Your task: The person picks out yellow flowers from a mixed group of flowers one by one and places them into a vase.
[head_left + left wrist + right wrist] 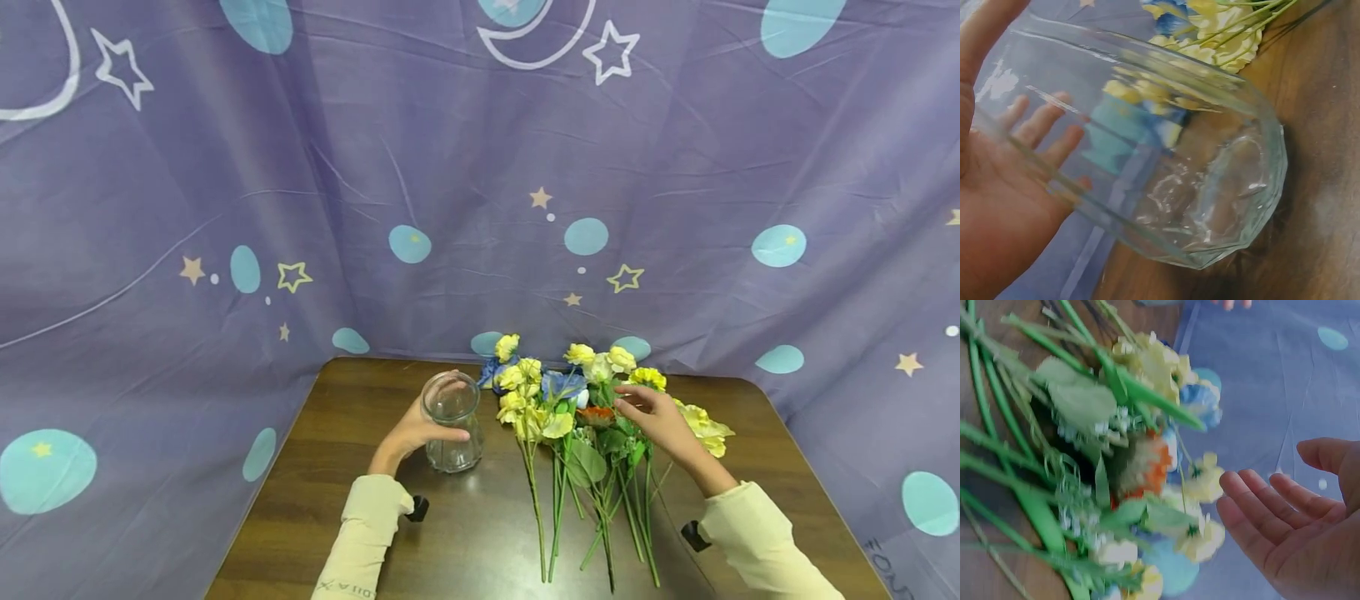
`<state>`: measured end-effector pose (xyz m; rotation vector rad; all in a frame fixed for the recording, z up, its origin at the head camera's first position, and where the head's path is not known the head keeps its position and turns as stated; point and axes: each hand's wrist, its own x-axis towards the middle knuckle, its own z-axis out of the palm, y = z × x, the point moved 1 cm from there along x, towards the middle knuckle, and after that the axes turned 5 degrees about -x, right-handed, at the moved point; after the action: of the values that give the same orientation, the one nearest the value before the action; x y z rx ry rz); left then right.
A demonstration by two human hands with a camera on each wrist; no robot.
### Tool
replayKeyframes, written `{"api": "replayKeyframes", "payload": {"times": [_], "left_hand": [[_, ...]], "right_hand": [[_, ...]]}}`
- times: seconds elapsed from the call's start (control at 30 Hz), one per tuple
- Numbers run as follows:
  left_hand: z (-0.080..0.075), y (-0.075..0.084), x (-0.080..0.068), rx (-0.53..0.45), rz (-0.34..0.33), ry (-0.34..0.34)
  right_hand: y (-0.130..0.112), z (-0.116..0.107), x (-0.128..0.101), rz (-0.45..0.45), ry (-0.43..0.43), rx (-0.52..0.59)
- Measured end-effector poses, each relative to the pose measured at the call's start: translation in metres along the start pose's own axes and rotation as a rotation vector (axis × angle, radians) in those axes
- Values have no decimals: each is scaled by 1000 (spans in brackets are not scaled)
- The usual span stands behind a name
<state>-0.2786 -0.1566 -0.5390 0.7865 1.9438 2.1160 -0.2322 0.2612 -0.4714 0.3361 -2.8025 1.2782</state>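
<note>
A clear glass vase [454, 450] with a narrowed neck stands upright left of the flowers. My left hand [422, 428] holds it about the neck; in the left wrist view the fingers [1041, 122] show through the glass. Whether its base touches the table cannot be told. My right hand [662, 423] hovers at the flower heads with relaxed fingers and holds nothing. Close by are an orange flower [596, 416], a yellow flower [648, 379] and green leaves. In the right wrist view the open palm [1310, 544] is apart from the blooms [1204, 537].
Artificial flowers lie in a bunch on the brown wooden table [337, 517], their green stems [543, 533] toward the front edge. Blue blooms [562, 385] and yellow blooms [517, 400] lie nearest the vase. A purple patterned cloth [465, 150] hangs behind the table and at its sides.
</note>
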Motion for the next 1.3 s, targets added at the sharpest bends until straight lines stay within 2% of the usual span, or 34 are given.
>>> {"api": "replayKeyframes", "payload": {"times": [0.1,0.2,0.47,0.6,0.87,1.1,1.3], "left_hand": [[1,-5,-2,-22,45,2],[2,-9,-3,-4,74,25],[2,-13,-3,6,95,47],[2,-14,0,16,95,43],[6,-13,7,17,22,81],[6,-18,13,41,16,100],[4,-25,8,30,-147,139]], "right_hand": [[6,-11,-1,24,21,9],[12,-23,-3,62,31,21],[31,-46,-11,249,22,88],[43,-54,-14,339,29,60],[59,-60,-16,437,72,68],[74,-56,-20,491,75,106],[79,-54,-25,518,69,130]]}}
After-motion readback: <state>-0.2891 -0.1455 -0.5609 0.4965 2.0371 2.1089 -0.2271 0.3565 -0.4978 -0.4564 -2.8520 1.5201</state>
